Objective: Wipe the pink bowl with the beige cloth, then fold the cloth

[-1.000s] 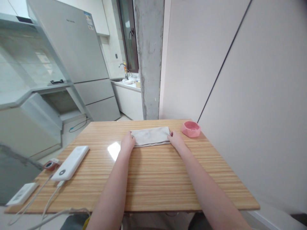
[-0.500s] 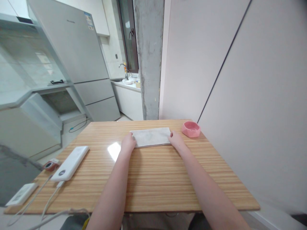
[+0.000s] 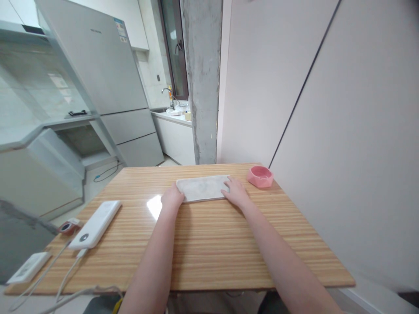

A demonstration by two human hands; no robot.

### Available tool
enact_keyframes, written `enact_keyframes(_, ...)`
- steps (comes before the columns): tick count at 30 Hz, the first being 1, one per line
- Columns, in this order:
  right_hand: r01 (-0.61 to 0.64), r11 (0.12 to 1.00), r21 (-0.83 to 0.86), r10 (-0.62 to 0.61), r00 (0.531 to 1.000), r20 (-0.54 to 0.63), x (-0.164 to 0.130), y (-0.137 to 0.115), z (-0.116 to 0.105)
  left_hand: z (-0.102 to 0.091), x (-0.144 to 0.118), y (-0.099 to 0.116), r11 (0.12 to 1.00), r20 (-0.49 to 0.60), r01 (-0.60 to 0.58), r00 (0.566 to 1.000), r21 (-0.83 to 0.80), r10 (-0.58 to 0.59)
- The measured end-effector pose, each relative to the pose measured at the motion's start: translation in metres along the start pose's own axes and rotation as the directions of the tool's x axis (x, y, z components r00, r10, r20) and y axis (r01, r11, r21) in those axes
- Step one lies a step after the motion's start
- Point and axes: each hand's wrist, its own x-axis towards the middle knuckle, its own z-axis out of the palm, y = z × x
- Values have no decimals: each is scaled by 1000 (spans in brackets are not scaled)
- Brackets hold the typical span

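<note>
A folded pale grey cloth (image 3: 201, 187) lies flat on the wooden table (image 3: 203, 235), toward its far side. My left hand (image 3: 172, 199) pinches the cloth's near left corner, fingers curled. My right hand (image 3: 236, 192) rests flat on the cloth's right end, fingers spread over the fabric. A pink bowl-shaped dish (image 3: 259, 175) stands just right of my right hand, near the wall.
A white power bank (image 3: 96, 223) with cables lies at the table's left, beside a small red-rimmed object (image 3: 68, 226) and a white flat device (image 3: 28, 267). A wall runs along the right edge. A fridge (image 3: 108, 83) and concrete pillar (image 3: 203, 78) stand beyond.
The cloth went from slightly raised and rumpled to lying flat. My right hand slid from the cloth's right edge onto its top; my left hand shifted slightly nearer.
</note>
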Motion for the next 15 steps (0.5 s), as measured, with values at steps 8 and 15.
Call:
enact_keyframes(8,-7,1000,11,7,998,69,0,1,7,1,-1,6,976,-112,-123,988,-177,104)
enact_keyframes(15,137,977,161,-162,976,148,-4,-10,4,-14,-9,16,873,-597,-401,784,-279,170)
